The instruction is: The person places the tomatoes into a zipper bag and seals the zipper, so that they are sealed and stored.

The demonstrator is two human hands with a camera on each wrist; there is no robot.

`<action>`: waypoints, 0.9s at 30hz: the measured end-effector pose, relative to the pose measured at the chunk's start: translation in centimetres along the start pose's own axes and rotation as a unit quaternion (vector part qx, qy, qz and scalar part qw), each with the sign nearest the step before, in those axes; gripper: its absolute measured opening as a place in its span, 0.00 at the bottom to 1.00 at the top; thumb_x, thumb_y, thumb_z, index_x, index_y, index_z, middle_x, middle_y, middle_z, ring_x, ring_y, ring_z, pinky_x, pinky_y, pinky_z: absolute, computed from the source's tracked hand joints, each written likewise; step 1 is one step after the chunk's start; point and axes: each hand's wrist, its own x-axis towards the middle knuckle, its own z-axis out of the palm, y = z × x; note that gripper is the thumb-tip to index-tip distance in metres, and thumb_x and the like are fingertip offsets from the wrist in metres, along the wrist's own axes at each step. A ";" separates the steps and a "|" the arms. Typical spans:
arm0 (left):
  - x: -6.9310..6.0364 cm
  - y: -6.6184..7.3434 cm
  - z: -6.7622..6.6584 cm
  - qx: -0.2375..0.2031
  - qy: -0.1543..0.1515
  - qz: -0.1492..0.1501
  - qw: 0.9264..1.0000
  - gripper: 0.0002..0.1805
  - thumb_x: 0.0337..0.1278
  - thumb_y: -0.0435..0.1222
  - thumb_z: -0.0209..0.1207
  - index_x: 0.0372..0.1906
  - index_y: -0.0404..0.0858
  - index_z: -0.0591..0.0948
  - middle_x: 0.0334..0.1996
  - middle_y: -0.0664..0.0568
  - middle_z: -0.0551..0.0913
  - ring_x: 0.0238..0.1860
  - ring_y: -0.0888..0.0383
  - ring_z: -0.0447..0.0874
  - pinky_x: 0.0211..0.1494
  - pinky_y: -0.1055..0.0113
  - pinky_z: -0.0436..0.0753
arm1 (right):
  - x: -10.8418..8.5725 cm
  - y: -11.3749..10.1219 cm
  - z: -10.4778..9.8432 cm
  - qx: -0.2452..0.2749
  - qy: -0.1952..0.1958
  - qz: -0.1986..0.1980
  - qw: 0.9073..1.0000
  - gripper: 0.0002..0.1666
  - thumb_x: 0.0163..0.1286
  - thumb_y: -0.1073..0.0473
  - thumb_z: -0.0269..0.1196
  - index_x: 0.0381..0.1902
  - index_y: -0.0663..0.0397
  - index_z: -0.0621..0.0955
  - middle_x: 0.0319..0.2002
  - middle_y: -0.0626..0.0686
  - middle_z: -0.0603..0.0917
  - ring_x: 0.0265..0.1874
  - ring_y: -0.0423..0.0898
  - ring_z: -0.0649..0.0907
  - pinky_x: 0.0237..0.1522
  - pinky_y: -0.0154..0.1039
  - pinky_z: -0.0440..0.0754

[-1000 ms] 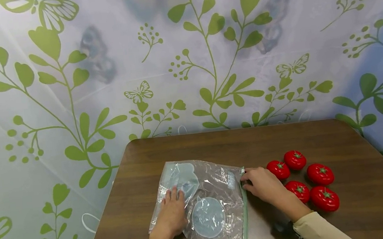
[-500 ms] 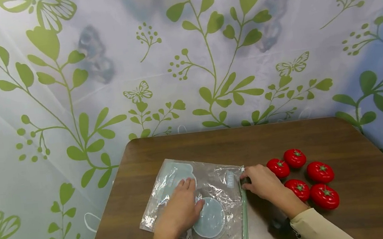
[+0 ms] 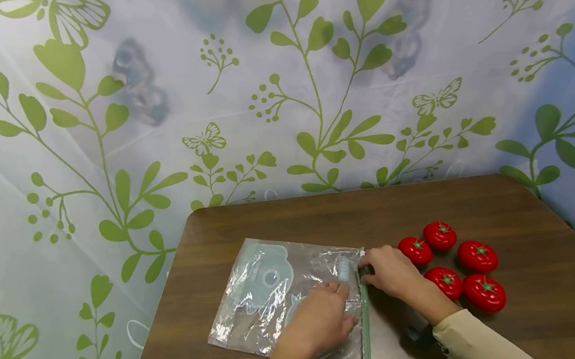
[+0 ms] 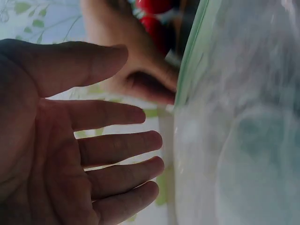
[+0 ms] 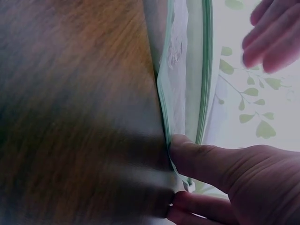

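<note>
Zip bag: clear plastic zip bag (image 3: 309, 263) lying flat on the wooden tabletop (image 3: 270, 219), green zip strip (image 3: 365, 332) along its right edge; that's the landmark here.
What just changed: the left hand (image 3: 323, 321) was over the bag's left half half a second ago, now it's slid across to the zip side. The pale-blue cartoon shape (image 3: 263, 278) at the bag's left is out in view again. Right hand (image 3: 393, 271) basically hasn't budged from the far end of the bag's zip edge.
What that means: both hands are at the mouth end now, so imo the work is all about the bag's opening. The two green lips look parted in the right wrist view.
Left grip: spread, fingers pretty straight, thumb well off to the side, holding nothing. Over the bag's zip-side half; can't tell if it's touching the plastic.
Right grip: nearly closed, looks like thumb and fingers are pinching the bag's green lip at the far corner, though the fingers' side is partly hidden.
Tomatoes: five glossy red tomatoes (image 3: 477, 256) clustered right of the bag, past the right hand, none seen inside it.
</note>
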 end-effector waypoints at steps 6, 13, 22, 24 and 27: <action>0.7 1.7 1.9 0.013 -0.057 0.007 0.998 0.32 0.66 0.56 0.71 0.71 0.49 0.83 0.66 0.50 0.86 0.70 0.53 0.83 0.72 0.64 0.81 | 0.5 -0.1 0.1 -0.003 -0.015 0.009 1.000 0.12 0.58 0.58 0.84 0.41 0.49 0.95 0.39 0.51 0.94 0.37 0.54 0.92 0.40 0.53 0.90; 0.9 2.6 3.2 0.037 -0.066 -0.012 0.997 0.31 0.66 0.60 0.70 0.70 0.58 0.83 0.68 0.47 0.82 0.72 0.47 0.79 0.72 0.63 0.81 | 0.6 -0.5 0.2 -0.005 -0.027 0.037 0.999 0.12 0.59 0.59 0.84 0.41 0.48 0.95 0.39 0.50 0.94 0.37 0.53 0.91 0.42 0.55 0.90; 0.9 2.2 4.3 0.009 -0.086 -0.064 0.994 0.31 0.70 0.57 0.68 0.73 0.52 0.82 0.76 0.43 0.78 0.78 0.41 0.75 0.76 0.54 0.79 | 0.8 -0.9 0.5 0.008 -0.022 0.076 0.997 0.12 0.60 0.58 0.83 0.42 0.49 0.95 0.40 0.51 0.94 0.40 0.56 0.91 0.46 0.57 0.91; 0.9 2.0 4.4 0.007 -0.082 -0.067 0.994 0.31 0.72 0.56 0.66 0.74 0.48 0.81 0.77 0.43 0.78 0.79 0.42 0.74 0.76 0.54 0.79 | 1.0 -1.0 0.6 0.007 -0.022 0.083 0.996 0.12 0.60 0.57 0.83 0.42 0.49 0.95 0.40 0.51 0.94 0.39 0.55 0.91 0.46 0.57 0.91; 0.9 1.5 5.0 0.021 -0.059 -0.056 0.996 0.30 0.75 0.53 0.64 0.72 0.41 0.82 0.75 0.45 0.80 0.77 0.44 0.76 0.75 0.54 0.80 | 1.2 -1.2 0.5 0.006 -0.024 0.092 0.995 0.11 0.60 0.57 0.83 0.41 0.49 0.95 0.39 0.52 0.94 0.38 0.55 0.91 0.45 0.57 0.91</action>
